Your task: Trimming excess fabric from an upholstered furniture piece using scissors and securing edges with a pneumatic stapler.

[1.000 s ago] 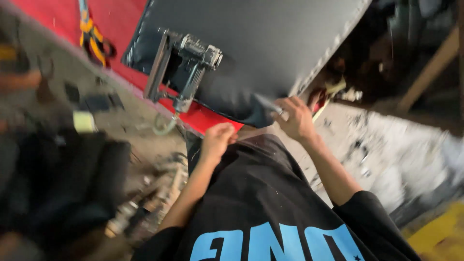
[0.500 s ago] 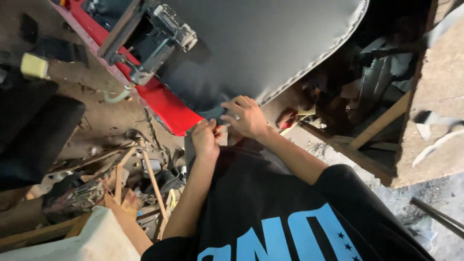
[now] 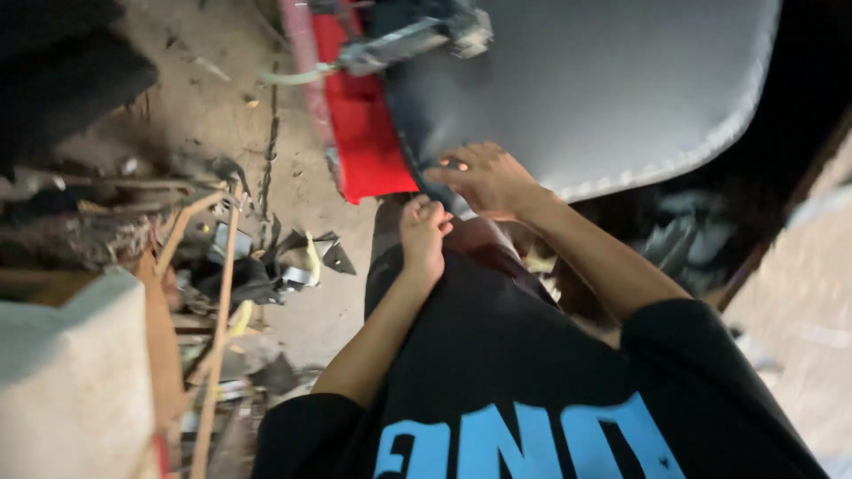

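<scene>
Grey seat cushion (image 3: 603,89) fills the upper right of the frame; our right hand (image 3: 484,182) lies on its lower edge, fingers spread, and our left hand (image 3: 423,235) curls closed just below, holding something we cannot make out. Red panel (image 3: 359,133) sits left; scrap (image 3: 257,266) litters the floor.

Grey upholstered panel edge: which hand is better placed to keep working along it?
Probably the right hand: it lies spread on the grey upholstered panel at its lower edge. The left hand is curled into a fist just below, off the panel, near the red piece.
</scene>
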